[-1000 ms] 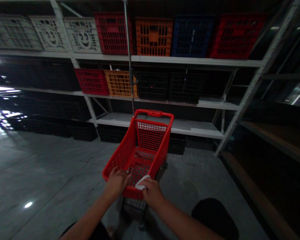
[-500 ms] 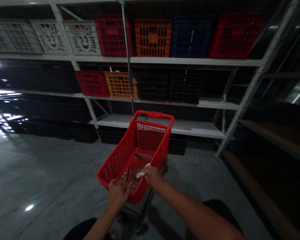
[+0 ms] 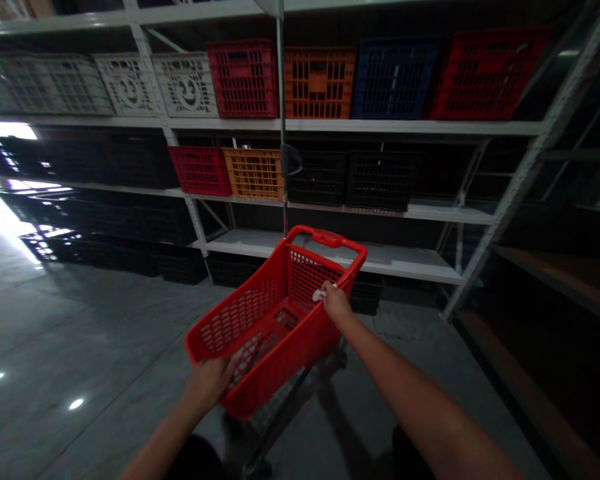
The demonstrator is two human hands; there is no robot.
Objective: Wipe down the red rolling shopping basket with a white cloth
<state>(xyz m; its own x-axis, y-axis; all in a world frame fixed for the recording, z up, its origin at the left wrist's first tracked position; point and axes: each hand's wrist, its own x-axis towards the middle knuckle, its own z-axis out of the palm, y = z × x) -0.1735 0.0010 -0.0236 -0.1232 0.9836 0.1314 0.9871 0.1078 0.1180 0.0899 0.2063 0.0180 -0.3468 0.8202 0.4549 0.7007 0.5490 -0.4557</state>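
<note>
A red plastic shopping cart (image 3: 260, 313) with mesh walls stands on the floor in front of me, its handle (image 3: 330, 238) at the far end. My left hand (image 3: 207, 385) grips the near rim of the basket. My right hand (image 3: 336, 303) is stretched out to the right-hand rim near the handle, closed on a small white cloth (image 3: 321, 293) that presses against the rim. The basket holds nothing that I can see.
White metal shelving (image 3: 360, 125) runs across the back with red, orange, blue, white and black crates. More shelving (image 3: 555, 280) stands at the right. The grey floor (image 3: 80, 333) is glossy, with bright light coming in at the left.
My right hand slid the white cloth along the right rim from the near end to close by the handle. The cart swung a little to the right; my left hand kept its grip.
</note>
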